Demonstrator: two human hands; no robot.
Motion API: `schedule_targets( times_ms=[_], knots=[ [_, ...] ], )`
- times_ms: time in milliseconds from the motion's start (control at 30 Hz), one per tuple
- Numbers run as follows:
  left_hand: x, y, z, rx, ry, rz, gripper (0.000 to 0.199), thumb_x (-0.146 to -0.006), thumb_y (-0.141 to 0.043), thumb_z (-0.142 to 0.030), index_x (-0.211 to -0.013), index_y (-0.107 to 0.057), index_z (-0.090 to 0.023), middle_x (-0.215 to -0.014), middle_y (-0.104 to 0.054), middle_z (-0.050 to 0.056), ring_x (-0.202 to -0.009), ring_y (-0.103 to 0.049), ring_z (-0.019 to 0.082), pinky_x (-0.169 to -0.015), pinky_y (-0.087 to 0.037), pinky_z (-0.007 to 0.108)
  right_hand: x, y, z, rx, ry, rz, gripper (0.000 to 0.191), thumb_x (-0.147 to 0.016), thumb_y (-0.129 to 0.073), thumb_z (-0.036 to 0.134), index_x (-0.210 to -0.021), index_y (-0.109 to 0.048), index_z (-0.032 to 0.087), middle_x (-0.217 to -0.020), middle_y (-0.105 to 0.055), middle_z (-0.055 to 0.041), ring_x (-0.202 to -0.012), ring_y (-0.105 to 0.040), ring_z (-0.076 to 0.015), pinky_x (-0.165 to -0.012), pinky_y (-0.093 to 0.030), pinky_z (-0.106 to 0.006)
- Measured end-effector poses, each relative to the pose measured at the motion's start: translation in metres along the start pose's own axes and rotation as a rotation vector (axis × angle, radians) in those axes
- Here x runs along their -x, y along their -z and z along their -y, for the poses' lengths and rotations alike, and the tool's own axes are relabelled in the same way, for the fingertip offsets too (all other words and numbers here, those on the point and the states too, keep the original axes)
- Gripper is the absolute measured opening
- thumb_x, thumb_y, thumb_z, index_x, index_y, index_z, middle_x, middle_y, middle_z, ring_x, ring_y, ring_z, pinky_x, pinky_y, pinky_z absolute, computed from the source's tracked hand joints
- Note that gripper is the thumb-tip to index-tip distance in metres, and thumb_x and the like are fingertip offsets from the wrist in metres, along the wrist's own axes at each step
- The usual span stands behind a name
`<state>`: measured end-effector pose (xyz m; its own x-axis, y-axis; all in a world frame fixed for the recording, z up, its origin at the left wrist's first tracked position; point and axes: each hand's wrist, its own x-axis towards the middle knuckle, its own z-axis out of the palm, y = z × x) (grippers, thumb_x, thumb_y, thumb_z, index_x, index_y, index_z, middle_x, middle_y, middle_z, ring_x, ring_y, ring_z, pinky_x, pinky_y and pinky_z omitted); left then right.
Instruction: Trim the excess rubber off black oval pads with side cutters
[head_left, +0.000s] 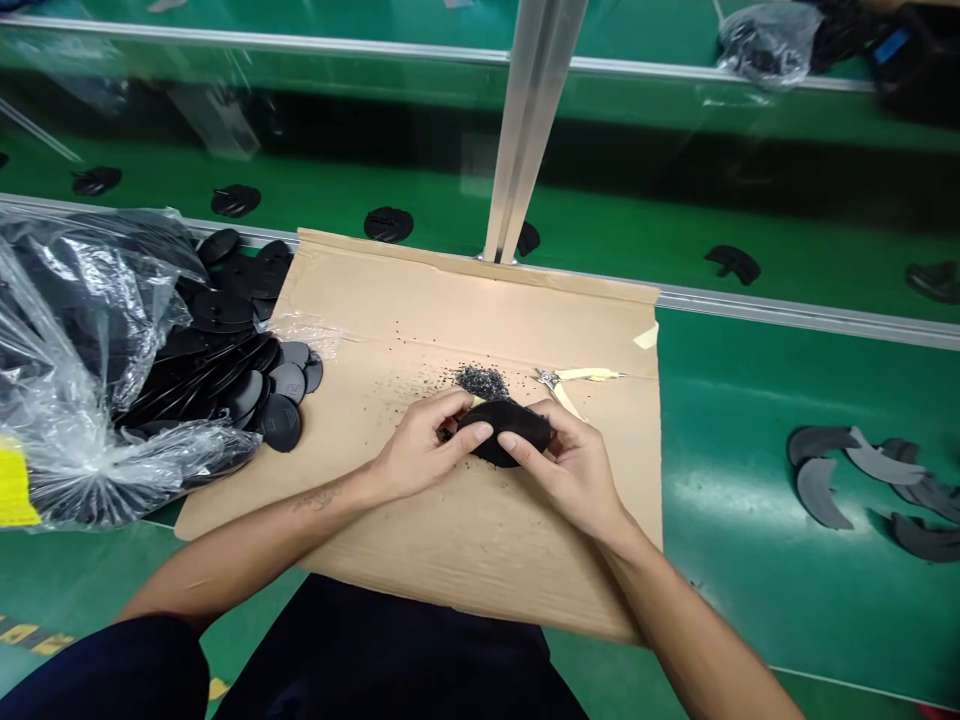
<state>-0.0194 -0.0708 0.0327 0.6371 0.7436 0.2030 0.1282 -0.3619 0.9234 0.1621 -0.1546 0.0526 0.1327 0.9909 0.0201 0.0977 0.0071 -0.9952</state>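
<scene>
Curved, matte black part (514, 428), held centrally above the cardboard sheet (480, 545), long axis roughly nine-to-three o'clock; the left hand (424, 445) grasps its nine-o'clock end, the right hand (576, 465) its three-o'clock end, neither nearer. Outward: loose black granules (482, 380) at eleven, yellow-handled metal nippers (553, 381) between one and two, smooth flat discs (281, 422) beside crinkled clear plastic (90, 440) at nine.

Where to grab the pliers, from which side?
Probably the yellow handles of the pliers, from the right: they splay open that way, while the metal jaws point left. The right hand is close to the lower handle but holds the black part, so that should go down first.
</scene>
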Motion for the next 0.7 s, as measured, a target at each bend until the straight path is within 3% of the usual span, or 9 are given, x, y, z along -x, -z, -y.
schedule_targets(
  times_ms=[167, 367, 533, 700],
  knots=[
    [-0.001, 0.006, -0.005, -0.133, -0.144, 0.022, 0.025, -0.101, -0.057, -0.039, -0.092, -0.062, -0.016, -0.080, -0.058, 0.003, -0.074, -0.054, 0.014, -0.063, -0.044, 0.024, 0.001, 0.005, 0.003, 0.224, 0.114, 0.043, 0.033, -0.101, -0.065, 0.048, -0.084, -0.064, 0.020, -0.072, -0.059, 0.0003, -0.064, -0.054, -0.0155, -0.059, -0.046, -0.025],
    [-0.002, 0.011, -0.006, -0.268, -0.384, 0.003, 0.016, -0.097, -0.065, -0.030, -0.105, -0.066, -0.016, -0.099, -0.069, 0.008, -0.089, -0.065, 0.017, -0.076, -0.056, 0.028, 0.000, 0.012, 0.007, 0.421, 0.309, 0.090, 0.017, -0.104, -0.060, 0.033, -0.101, -0.071, 0.021, -0.096, -0.072, -0.0065, -0.086, -0.069, -0.0223, -0.077, -0.058, -0.033],
    [-0.003, 0.012, -0.009, -0.195, -0.460, -0.040, 0.024, -0.095, -0.070, -0.028, -0.115, -0.067, -0.015, -0.101, -0.071, 0.008, -0.092, -0.069, 0.015, -0.080, -0.060, 0.027, 0.002, 0.010, 0.001, 0.410, 0.471, 0.085, 0.013, -0.104, -0.058, 0.018, -0.110, -0.069, 0.020, -0.104, -0.073, -0.0070, -0.090, -0.072, -0.0210, -0.080, -0.062, -0.032],
    [-0.002, 0.012, -0.010, -0.189, -0.465, -0.038, 0.026, -0.098, -0.066, -0.027, -0.121, -0.065, -0.016, -0.103, -0.071, 0.008, -0.093, -0.068, 0.016, -0.081, -0.060, 0.029, 0.002, 0.007, -0.003, 0.373, 0.501, 0.113, 0.018, -0.101, -0.060, 0.009, -0.113, -0.067, 0.020, -0.110, -0.072, -0.0074, -0.095, -0.072, -0.0199, -0.085, -0.062, -0.031]
  ],
)
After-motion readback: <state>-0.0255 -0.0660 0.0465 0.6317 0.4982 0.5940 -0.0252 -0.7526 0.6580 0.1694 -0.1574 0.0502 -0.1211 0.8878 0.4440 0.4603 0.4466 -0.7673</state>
